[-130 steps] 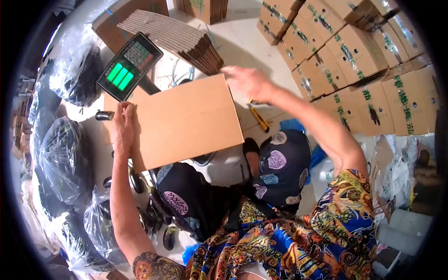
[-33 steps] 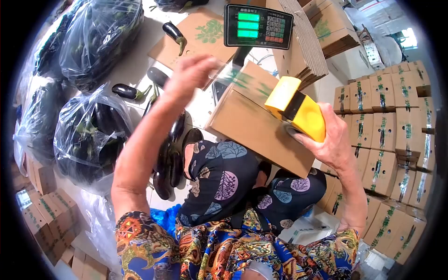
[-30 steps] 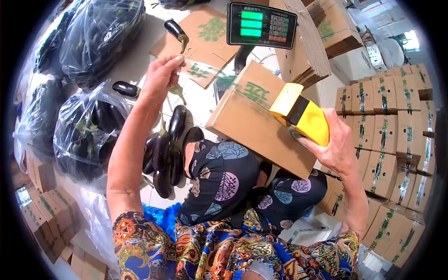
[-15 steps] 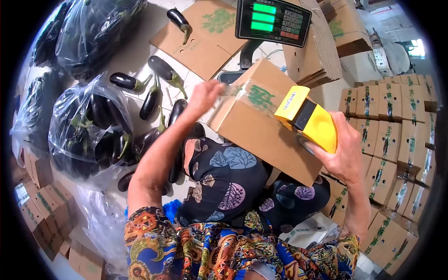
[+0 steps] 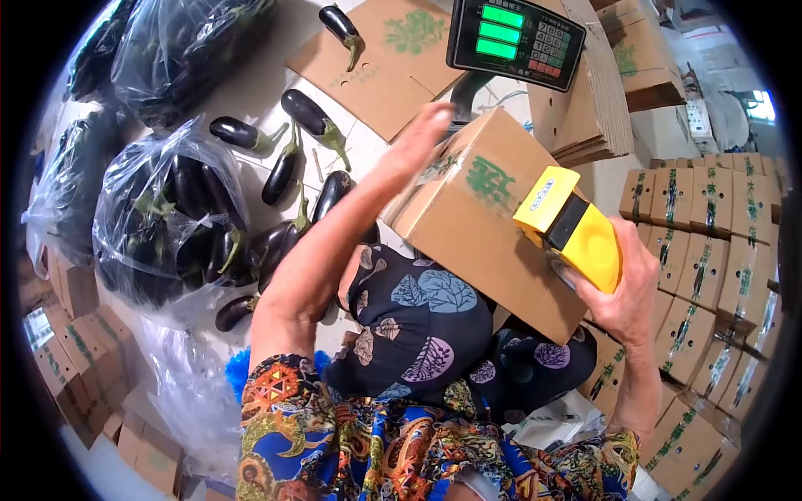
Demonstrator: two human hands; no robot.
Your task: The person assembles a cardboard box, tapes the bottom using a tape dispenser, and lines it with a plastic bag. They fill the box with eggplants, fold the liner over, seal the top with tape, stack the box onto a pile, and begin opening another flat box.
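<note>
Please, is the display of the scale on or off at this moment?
On: the scale display shows three windows lit bright green. The numbers in them I cannot tell.

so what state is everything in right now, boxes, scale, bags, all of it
scale display: lit green
tape dispenser: gripped in the right hand
cardboard box: closed, green-printed tape on it
flat cardboard sheet: lying flat, one eggplant on it
clear plastic bag: filled with eggplants
stacked boxes: closed, taped
folded cartons: flat, bundled upright
</note>
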